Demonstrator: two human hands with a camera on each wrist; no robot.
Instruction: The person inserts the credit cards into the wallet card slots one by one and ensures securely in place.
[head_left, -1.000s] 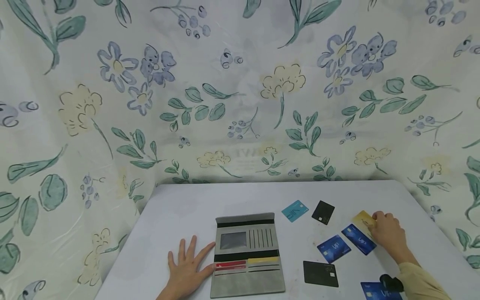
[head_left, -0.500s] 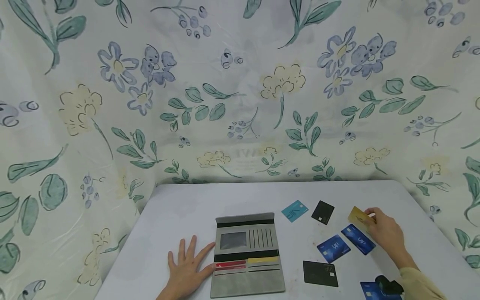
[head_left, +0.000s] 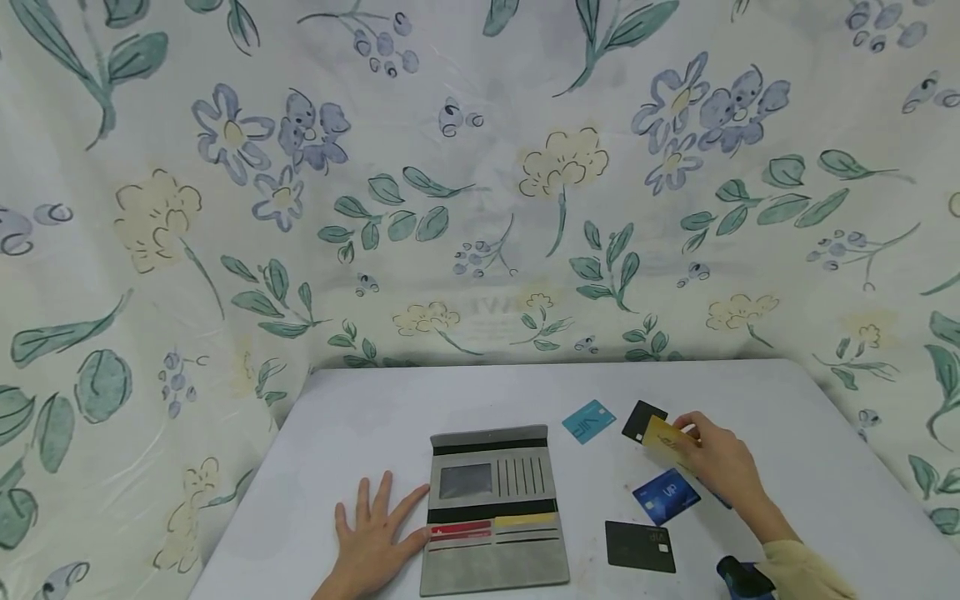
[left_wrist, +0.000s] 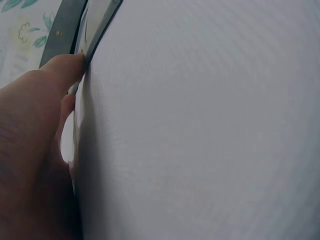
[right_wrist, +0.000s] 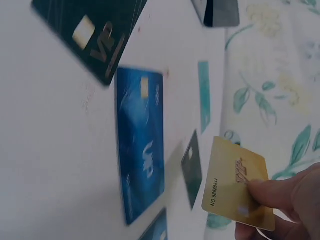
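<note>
My right hand (head_left: 722,461) pinches a gold VIP card (right_wrist: 235,185) by one end, thumb on its printed face. In the head view the gold card overlaps a small black card (head_left: 637,419) behind it. My left hand (head_left: 375,533) lies spread on the table, thumb and forefinger touching the left edge of an open grey wallet (head_left: 495,575). The wallet has a clear window, with a red card (head_left: 461,527) and a yellow card (head_left: 525,521) showing in its slots. Just below my right hand, one blue card is mostly hidden.
A teal card (head_left: 589,422) lies right of the wallet. Nearer are a blue VIP card (head_left: 666,497) and a larger black VIP card (head_left: 641,547). Another blue card (head_left: 750,593) shows under the dark wrist camera at the front. Flowered cloth (head_left: 480,167) hangs behind the white table (head_left: 375,400).
My right hand has lifted the gold card from its place at the right and carried it left, over the blue card towards the small black one. The left hand and wallet stay put.
</note>
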